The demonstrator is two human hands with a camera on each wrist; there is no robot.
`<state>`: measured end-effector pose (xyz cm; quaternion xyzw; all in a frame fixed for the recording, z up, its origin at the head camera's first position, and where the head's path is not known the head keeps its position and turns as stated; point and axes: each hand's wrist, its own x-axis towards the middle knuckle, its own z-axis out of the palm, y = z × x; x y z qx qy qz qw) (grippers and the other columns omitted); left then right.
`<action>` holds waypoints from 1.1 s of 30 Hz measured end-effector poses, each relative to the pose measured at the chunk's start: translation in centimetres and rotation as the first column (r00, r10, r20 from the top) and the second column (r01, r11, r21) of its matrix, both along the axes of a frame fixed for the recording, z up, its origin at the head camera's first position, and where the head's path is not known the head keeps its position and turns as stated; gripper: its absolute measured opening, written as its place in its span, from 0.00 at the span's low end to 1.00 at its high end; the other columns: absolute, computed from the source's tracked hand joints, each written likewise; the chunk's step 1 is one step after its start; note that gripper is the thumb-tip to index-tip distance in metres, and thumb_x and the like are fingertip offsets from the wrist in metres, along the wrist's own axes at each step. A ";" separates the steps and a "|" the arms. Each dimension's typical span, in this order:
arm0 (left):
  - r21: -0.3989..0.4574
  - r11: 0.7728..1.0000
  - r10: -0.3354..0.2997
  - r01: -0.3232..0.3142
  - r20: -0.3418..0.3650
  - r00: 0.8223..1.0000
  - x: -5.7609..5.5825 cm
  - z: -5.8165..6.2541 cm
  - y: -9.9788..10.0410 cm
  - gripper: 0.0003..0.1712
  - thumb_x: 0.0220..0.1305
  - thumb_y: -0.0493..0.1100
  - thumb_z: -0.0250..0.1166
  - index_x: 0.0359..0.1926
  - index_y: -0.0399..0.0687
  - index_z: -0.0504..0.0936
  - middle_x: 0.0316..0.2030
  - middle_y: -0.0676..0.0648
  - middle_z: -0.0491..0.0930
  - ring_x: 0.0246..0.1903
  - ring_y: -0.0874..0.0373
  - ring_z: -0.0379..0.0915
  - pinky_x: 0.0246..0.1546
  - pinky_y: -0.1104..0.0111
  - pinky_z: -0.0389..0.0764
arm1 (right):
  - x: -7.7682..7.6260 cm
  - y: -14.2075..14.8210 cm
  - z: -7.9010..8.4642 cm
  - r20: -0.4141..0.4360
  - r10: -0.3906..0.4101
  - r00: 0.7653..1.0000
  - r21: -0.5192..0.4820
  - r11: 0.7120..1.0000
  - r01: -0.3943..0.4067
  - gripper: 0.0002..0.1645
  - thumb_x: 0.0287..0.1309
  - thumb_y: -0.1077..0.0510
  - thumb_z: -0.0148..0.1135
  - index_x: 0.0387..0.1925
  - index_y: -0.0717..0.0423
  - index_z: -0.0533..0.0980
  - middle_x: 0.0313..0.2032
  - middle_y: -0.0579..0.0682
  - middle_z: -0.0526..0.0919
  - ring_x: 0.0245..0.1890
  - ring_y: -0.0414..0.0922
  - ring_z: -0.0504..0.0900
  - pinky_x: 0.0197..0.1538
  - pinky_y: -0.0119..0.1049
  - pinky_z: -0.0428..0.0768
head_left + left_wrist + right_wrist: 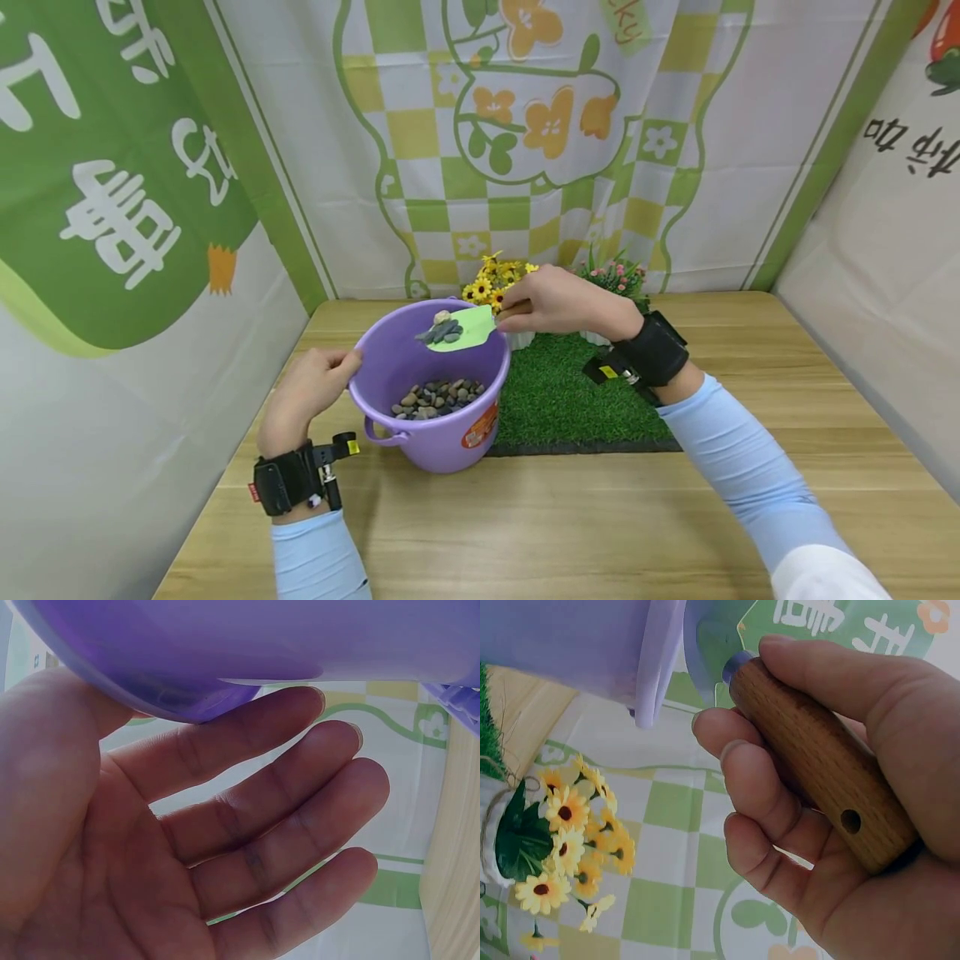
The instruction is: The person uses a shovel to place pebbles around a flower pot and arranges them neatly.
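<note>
On worktop (pixel 570 525), bucket (pixel 450 446) nearer left edge than right. Left hand (pixel 311 387) at bucket's left rim, thumb and forefinger pinching it, other fingers loosely extended. Right hand (pixel 558 304) raised, arm (pixel 738 458) slanting across worktop's right half, fingers wrapped around trowel (pixel 476 327) handle; blade over bucket, bearing pebbles (pixel 444 332).

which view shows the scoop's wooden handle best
The right wrist view: the wooden handle appears close up, most of its length in sight. In the head view, the right hand covers it; the left wrist view shows none of it.
</note>
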<state>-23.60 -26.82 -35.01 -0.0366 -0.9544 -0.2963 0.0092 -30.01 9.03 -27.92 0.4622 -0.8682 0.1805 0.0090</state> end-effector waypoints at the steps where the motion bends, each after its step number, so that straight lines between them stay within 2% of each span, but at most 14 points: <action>1: 0.001 1.000 0.000 0.000 0.000 1.000 0.0 0.0 0.0 0.26 0.73 0.57 0.46 0.36 0.50 0.86 0.28 0.48 0.79 0.28 0.54 0.64 0.29 0.64 0.61 | 0.0 0.2 0.0 0.006 -0.010 1.000 -0.003 1.000 0.010 0.08 0.62 0.49 0.64 0.37 0.47 0.84 0.25 0.40 0.81 0.22 0.35 0.75 0.32 0.32 0.71; 9: 0.025 1.000 -0.002 0.002 0.009 1.000 0.1 -0.1 0.1 0.26 0.72 0.57 0.46 0.34 0.48 0.85 0.25 0.49 0.76 0.24 0.55 0.59 0.27 0.64 0.58 | -0.2 1.3 0.1 0.027 -0.029 0.999 -0.028 0.999 0.030 0.07 0.63 0.50 0.64 0.35 0.47 0.84 0.22 0.40 0.78 0.19 0.36 0.71 0.30 0.31 0.68; 18: 0.001 1.000 0.002 -0.002 0.010 1.000 -0.1 0.0 -0.1 0.26 0.72 0.58 0.46 0.39 0.50 0.87 0.30 0.49 0.81 0.31 0.53 0.67 0.31 0.64 0.62 | -0.4 2.5 0.2 -0.007 -0.035 0.999 -0.054 0.998 0.034 0.08 0.63 0.51 0.64 0.35 0.49 0.84 0.22 0.40 0.80 0.19 0.36 0.72 0.29 0.31 0.68; 23: -0.010 1.000 -0.005 0.005 -0.004 1.000 -0.2 -0.1 0.0 0.25 0.72 0.56 0.47 0.38 0.49 0.87 0.28 0.49 0.80 0.29 0.53 0.66 0.30 0.64 0.62 | -0.5 3.0 0.0 -0.025 -0.047 0.999 -0.059 0.997 0.046 0.07 0.63 0.51 0.64 0.36 0.47 0.84 0.25 0.41 0.82 0.21 0.34 0.75 0.31 0.31 0.71; 29: -0.001 1.000 -0.006 0.006 0.000 1.000 -0.2 -0.1 -0.1 0.25 0.72 0.55 0.46 0.39 0.50 0.87 0.30 0.49 0.83 0.32 0.53 0.69 0.33 0.64 0.64 | -0.5 3.9 0.1 0.005 -0.075 0.997 -0.055 0.996 0.075 0.08 0.64 0.49 0.63 0.37 0.46 0.84 0.25 0.42 0.83 0.21 0.36 0.74 0.31 0.31 0.71; 33: 0.011 1.000 -0.005 0.005 0.007 1.000 -0.1 -0.1 -0.2 0.25 0.72 0.56 0.46 0.41 0.49 0.87 0.30 0.49 0.83 0.33 0.53 0.70 0.34 0.64 0.64 | -0.6 4.2 0.2 0.024 -0.094 0.995 -0.065 0.993 0.095 0.10 0.63 0.48 0.63 0.40 0.47 0.85 0.28 0.42 0.86 0.24 0.36 0.79 0.33 0.32 0.75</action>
